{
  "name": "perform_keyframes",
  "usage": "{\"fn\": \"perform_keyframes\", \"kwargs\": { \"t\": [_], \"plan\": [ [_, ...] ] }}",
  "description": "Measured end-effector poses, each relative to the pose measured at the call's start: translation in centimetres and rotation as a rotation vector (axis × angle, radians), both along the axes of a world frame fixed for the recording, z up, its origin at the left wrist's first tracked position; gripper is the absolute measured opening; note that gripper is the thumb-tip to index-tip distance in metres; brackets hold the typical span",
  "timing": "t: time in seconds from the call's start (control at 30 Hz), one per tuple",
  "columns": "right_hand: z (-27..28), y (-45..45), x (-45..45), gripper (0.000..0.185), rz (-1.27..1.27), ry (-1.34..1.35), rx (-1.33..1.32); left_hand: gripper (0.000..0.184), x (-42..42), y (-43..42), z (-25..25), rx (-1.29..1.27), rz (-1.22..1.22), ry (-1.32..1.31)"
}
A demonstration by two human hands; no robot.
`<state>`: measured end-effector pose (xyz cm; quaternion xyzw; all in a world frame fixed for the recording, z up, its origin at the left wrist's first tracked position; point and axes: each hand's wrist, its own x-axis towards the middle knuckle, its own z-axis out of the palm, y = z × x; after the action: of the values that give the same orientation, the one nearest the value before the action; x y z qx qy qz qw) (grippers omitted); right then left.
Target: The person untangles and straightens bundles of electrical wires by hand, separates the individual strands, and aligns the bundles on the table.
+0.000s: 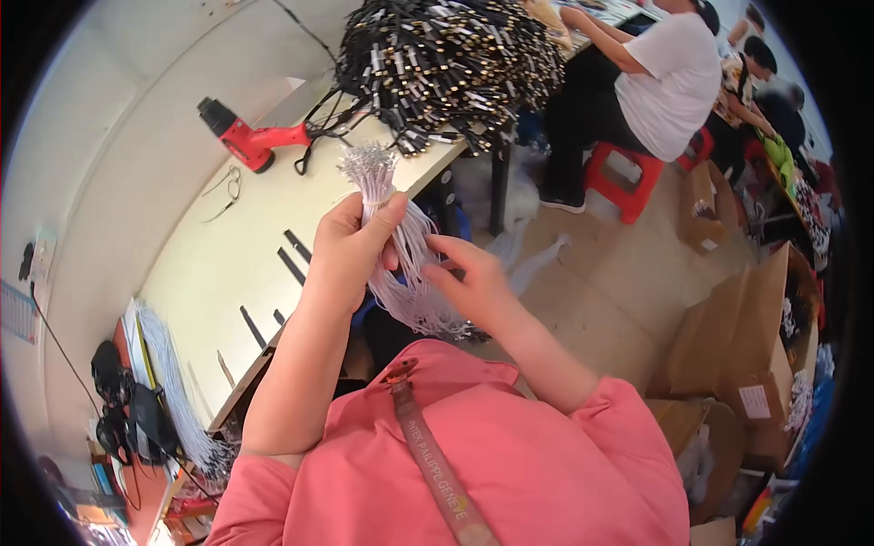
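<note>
My left hand [353, 238] is closed around the neck of a bundle of thin white wires [414, 291], just below their gathered ends. These ends [368, 164] fan out above my thumb, with small clear or silvery tips. The rest of the bundle hangs down in a curve toward my lap, with darker tips at the bottom. On its right side, my right hand [472, 278] has its fingers bent and its thumb and forefinger at the strands. What exactly lies between those fingertips is partly hidden.
A red heat gun [255, 136] and scissors [229, 194] lie on the pale table [196, 273]. Black cables with metal ends [446, 68] are heaped at the back. More white wires [173, 382] hang at left. A person [669, 82] sits on a red stool [624, 182]; cardboard boxes [737, 337] stand right.
</note>
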<state>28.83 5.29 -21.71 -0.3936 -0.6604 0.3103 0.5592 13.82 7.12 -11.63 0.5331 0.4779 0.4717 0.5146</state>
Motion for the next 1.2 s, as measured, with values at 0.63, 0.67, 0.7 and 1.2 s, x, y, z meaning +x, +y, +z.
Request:
{"fn": "perform_keyframes", "kwargs": {
  "t": [0.63,0.67,0.7,1.2],
  "plan": [
    [-1.4,1.4,-0.5,0.017,0.102,-0.248,-0.223,0.027,-5.4,-1.3,-1.3,-0.033,0.125,-0.270],
    [-0.4,1.8,0.9,0.017,-0.006,-0.191,-0.211,0.027,-5.5,-1.2,-1.2,-0.041,0.137,-0.274],
    [0.4,1.9,1.9,0.017,0.034,0.020,-0.184,0.027,-5.5,-1.2,-0.9,-0.048,0.152,-0.281],
    [-8.4,-1.1,-1.0,0.053,0.132,-0.124,-0.181,0.025,-3.6,-0.8,4.8,0.140,0.108,-0.390]
  ]
}}
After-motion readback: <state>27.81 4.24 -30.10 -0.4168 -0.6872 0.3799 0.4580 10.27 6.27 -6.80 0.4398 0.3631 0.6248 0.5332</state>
